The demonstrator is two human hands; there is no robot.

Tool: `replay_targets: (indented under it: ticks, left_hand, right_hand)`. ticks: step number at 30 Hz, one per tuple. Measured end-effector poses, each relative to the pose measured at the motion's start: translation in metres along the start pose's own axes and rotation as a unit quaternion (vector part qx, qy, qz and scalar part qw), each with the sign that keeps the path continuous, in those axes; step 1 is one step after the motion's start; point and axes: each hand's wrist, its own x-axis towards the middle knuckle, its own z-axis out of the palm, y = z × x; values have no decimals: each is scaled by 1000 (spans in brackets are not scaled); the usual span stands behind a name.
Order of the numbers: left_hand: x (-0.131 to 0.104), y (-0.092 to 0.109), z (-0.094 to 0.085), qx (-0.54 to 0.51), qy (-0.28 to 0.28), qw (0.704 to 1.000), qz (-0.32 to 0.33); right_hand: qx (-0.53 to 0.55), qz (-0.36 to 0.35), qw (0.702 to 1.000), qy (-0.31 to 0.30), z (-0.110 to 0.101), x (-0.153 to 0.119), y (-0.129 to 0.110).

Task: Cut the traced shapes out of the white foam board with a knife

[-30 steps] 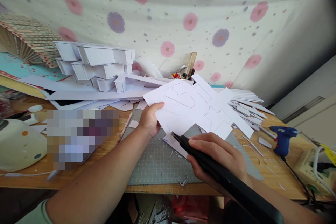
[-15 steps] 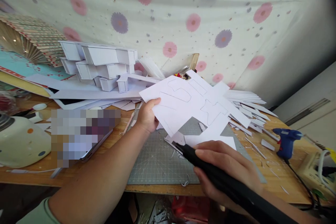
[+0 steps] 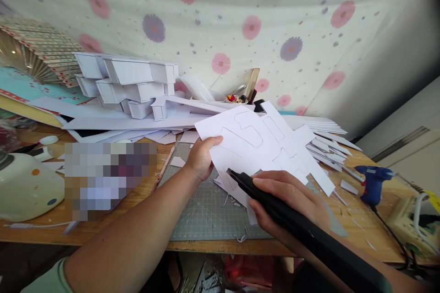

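My left hand (image 3: 202,158) grips the left edge of a white board sheet (image 3: 244,139), thumb on top. Pencil-like outlines are drawn on the sheet, and its right side is cut into an irregular, stepped shape. It is held tilted above a grey-green cutting mat (image 3: 206,219). In my right hand (image 3: 292,197) is a black utility knife (image 3: 275,215), its tip pointing up and left in front of the sheet's lower part. Whether the tip touches the sheet I cannot tell. White offcuts (image 3: 228,199) lie on the mat beneath the sheet.
A stacked white model (image 3: 127,82) stands at the back left on flat boards. White strips (image 3: 326,146) are piled at the right, near a blue glue gun (image 3: 373,183) and a power strip (image 3: 412,224). A cream rounded object (image 3: 30,187) stands at the left. A folding fan (image 3: 37,50) leans behind.
The board sheet has shifted right and down with my left hand, turning slightly. Another white piece beneath it is now more covered. The knife remains in my right hand, nearly in place.
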Motion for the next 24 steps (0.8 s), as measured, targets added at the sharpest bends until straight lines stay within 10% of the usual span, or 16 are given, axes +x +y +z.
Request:
replay_targets:
  ticks: [24]
  left_hand:
    - [2, 0, -3, -5, 11, 1000, -7]
  right_hand:
    - [8, -34, 999, -27, 0, 3, 0]
